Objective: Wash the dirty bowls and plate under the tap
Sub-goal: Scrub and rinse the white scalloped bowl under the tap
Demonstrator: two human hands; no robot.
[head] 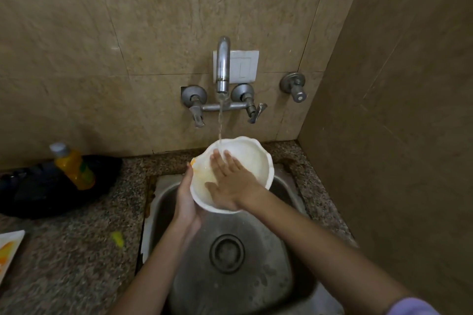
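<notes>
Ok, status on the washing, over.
Left hand grips bowl under tap stream. Right hand flat inside bowl. Orange residue on rim. Nothing blocking.

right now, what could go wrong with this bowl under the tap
The wet bowl is gripped only by the left hand at one edge; it could slip into the sink. The stream strikes its far rim and may splash the wall switch. The orange smear by the left rim could be missed.
</notes>
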